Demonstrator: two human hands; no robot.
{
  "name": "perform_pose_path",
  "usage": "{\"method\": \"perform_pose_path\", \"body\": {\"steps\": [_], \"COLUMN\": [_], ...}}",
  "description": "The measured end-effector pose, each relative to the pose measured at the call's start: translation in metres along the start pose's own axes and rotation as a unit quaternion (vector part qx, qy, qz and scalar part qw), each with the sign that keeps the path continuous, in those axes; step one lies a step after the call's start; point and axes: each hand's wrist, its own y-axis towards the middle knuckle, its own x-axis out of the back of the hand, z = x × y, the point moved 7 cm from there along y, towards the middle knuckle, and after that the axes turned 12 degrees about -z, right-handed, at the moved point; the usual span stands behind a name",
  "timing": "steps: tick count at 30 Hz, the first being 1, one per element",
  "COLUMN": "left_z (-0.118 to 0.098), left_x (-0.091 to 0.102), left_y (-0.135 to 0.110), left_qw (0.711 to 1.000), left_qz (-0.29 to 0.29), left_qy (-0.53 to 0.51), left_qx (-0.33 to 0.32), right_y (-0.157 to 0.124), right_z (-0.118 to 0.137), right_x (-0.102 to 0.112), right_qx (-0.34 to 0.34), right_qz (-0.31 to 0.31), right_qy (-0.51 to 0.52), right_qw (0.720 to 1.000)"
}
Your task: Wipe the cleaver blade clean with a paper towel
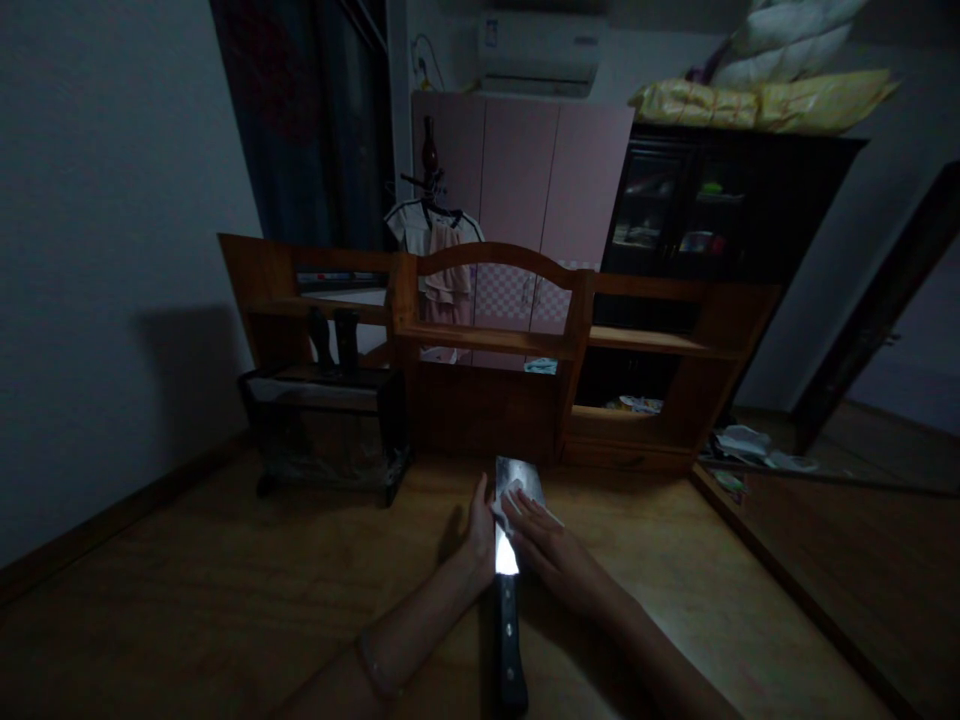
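A cleaver (pixel 508 560) with a broad metal blade and a black riveted handle points away from me, its handle towards my body. My left hand (pixel 480 535) supports the blade at its left side, thumb up along the edge, the other fingers mostly hidden behind the metal. Across the top face of the blade lies my right hand (pixel 536 530), fingers together and nearly flat, pressing a thin white cloth or tissue (pixel 555 517) against it. Light glares off the blade near the handle.
A dark-framed knife holder (pixel 322 385) with black handles upright in it stands left on the wooden tabletop (pixel 225 590). Behind runs a wooden shelf unit (pixel 491 345). A raised wooden edge (pixel 787 590) borders the right side. The room is dim.
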Motion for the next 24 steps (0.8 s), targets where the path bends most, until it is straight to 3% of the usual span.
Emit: {"method": "perform_pose_path", "body": {"steps": [2, 5, 10, 14, 17, 20, 24], "left_z": [-0.003, -0.008, -0.012, -0.013, -0.014, -0.015, -0.016], "left_x": [0.007, 0.009, -0.002, -0.011, -0.022, -0.028, -0.027], "left_y": [0.001, 0.001, -0.004, -0.012, -0.019, -0.021, -0.017], "left_qw": [0.999, 0.997, 0.999, 0.998, 0.996, 0.994, 0.995], "left_qz": [-0.048, -0.067, 0.002, 0.050, 0.092, 0.107, 0.098], "left_qy": [0.016, 0.035, 0.035, 0.036, 0.016, -0.008, -0.028], "left_qx": [-0.007, -0.007, 0.004, -0.006, -0.007, -0.011, -0.020], "right_y": [-0.001, -0.003, -0.005, -0.002, 0.002, 0.005, 0.003], "right_z": [0.012, 0.021, 0.005, -0.013, -0.018, -0.018, -0.009], "right_x": [-0.002, -0.002, 0.011, 0.026, 0.032, 0.027, 0.012], "right_qx": [0.009, 0.011, -0.033, -0.065, -0.043, -0.015, -0.008], "right_qz": [0.024, 0.047, 0.020, -0.034, -0.078, -0.084, -0.047], "right_qy": [0.027, 0.067, 0.065, -0.026, -0.084, -0.100, -0.063], "right_qw": [0.999, 0.997, 0.997, 0.997, 0.992, 0.991, 0.997]}}
